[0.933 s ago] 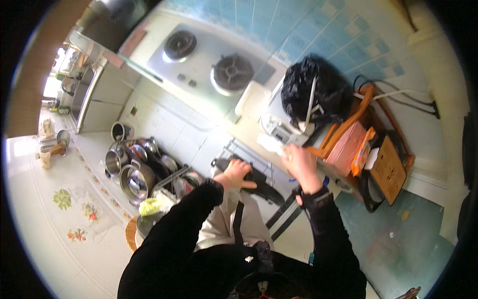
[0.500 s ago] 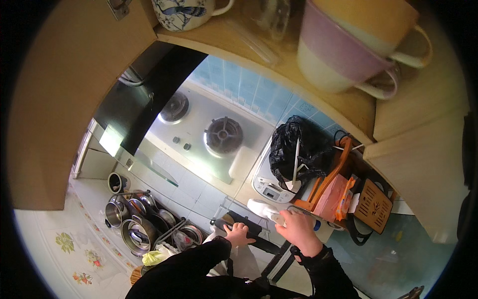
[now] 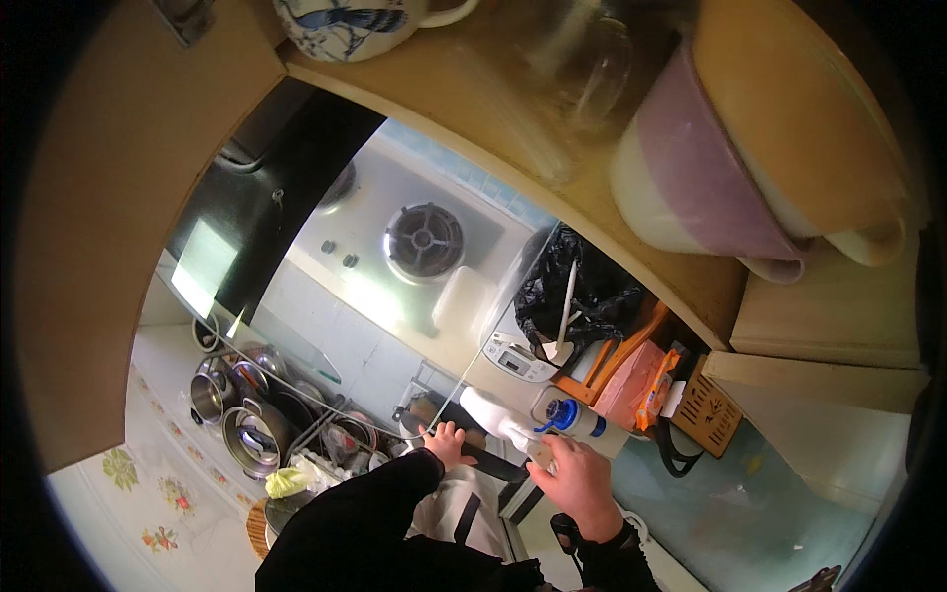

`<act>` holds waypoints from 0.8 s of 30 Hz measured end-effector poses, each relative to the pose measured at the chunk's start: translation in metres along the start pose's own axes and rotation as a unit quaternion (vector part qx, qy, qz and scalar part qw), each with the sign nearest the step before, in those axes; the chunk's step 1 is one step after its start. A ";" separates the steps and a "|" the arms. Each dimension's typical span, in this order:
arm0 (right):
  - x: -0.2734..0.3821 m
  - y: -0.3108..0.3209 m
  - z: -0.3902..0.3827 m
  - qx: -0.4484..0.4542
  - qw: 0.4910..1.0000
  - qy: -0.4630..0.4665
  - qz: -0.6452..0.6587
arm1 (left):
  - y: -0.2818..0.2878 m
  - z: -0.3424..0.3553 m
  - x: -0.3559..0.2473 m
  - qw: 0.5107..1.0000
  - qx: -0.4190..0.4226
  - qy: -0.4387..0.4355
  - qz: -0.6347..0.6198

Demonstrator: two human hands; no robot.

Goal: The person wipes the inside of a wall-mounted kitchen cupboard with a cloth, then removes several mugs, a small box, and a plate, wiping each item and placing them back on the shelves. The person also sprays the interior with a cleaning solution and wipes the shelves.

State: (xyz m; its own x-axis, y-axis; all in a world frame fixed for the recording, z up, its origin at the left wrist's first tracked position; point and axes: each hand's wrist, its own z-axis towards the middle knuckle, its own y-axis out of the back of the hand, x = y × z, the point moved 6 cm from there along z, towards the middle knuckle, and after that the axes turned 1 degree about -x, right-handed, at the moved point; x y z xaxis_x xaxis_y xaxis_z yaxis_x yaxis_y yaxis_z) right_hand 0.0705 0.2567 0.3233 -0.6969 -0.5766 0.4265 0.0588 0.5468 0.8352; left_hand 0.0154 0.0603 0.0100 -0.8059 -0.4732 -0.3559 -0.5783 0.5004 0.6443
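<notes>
My right hand point(image 3: 577, 485), at lower centre, is closed on a white plastic object point(image 3: 493, 414) with a pale handle. Just beside that object stands a clear container with a blue cap point(image 3: 562, 412). My left hand point(image 3: 446, 446), further left, rests with fingers apart and slightly bent on a long dark object point(image 3: 491, 466), whose kind I cannot tell. A white appliance with a small display point(image 3: 520, 357) is behind my right hand, partly under a black plastic bag point(image 3: 577, 296).
An open cupboard shelf point(image 3: 464, 94) overhead holds mugs point(image 3: 340, 25) and stacked cups point(image 3: 710, 178). Below are a gas hob point(image 3: 370, 286), several pots point(image 3: 252, 444) at left, an orange wooden rack with packages point(image 3: 631, 380) at right, and a hanging cabinet door point(image 3: 89, 227).
The view has shifted, bringing the cupboard shelf and its cups into sight. My right hand and the white object have moved lower in the picture; the blue-capped container now shows.
</notes>
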 end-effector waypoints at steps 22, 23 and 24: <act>0.046 0.057 -0.003 0.122 0.989 0.049 -0.070 | 0.012 -0.020 -0.001 0.999 0.037 -0.020 -0.018; 0.051 0.062 -0.003 0.117 0.988 0.060 -0.076 | 0.023 -0.028 -0.005 0.995 0.058 -0.049 -0.063; 0.053 0.065 -0.004 0.126 0.988 0.045 -0.077 | 0.036 -0.037 -0.007 0.985 0.122 -0.077 -0.095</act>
State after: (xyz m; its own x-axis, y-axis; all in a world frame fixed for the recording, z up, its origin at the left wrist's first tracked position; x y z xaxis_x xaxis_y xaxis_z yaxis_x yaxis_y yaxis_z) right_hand 0.0398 0.2595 0.4018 -0.6171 -0.7103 0.3387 -0.2307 0.5747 0.7852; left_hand 0.0051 0.0548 0.0610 -0.6795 -0.4693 -0.5640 -0.7184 0.5819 0.3812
